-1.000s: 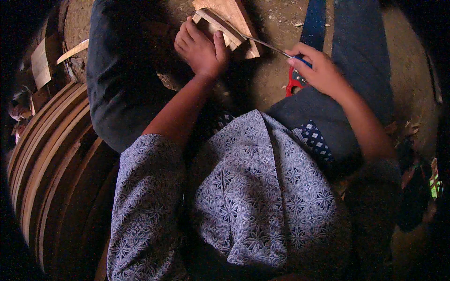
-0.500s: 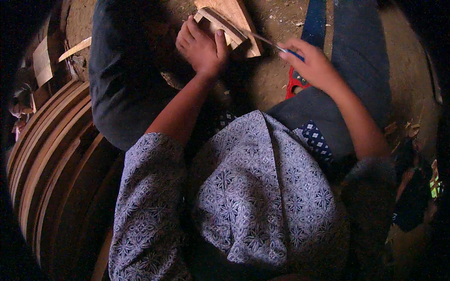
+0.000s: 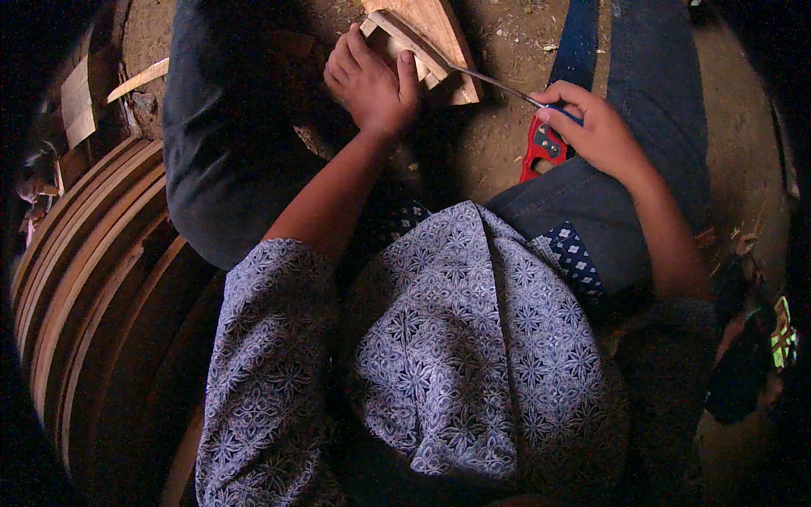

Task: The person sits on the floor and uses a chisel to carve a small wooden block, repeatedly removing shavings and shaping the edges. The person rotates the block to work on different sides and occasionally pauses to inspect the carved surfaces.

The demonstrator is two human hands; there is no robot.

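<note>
The left hand (image 3: 372,89), at the upper middle of the frame, is partly open, its fingers bent over one side of a small wooden piece (image 3: 410,39) and its thumb set against another side, steadying it. The right hand (image 3: 587,127), in the upper right, is closed around the blue handle of a thin metal tool (image 3: 500,85). The tool slants up and to the left, and its far end meets the right-hand end of the small wooden piece; the exact shape of the tip is hard to make out.

The small wooden piece has a long brown bar along its upper side and paler wood below. It lies at the top centre, tilted down to the right, against a wider, lighter plank (image 3: 448,38) that runs out past the top edge.

Just below the right hand shows the red handle of a saw (image 3: 577,38), its blue blade reaching to the top edge. Bare earth floor (image 3: 498,152) with pale chips lies between the dark trousers (image 3: 228,177). A patterned shirt (image 3: 456,338) fills the lower middle. At the left, boards (image 3: 80,220) stand close together, their edges looking curved; above them are a pale strip (image 3: 139,80) and a flat tan piece (image 3: 78,103).
</note>
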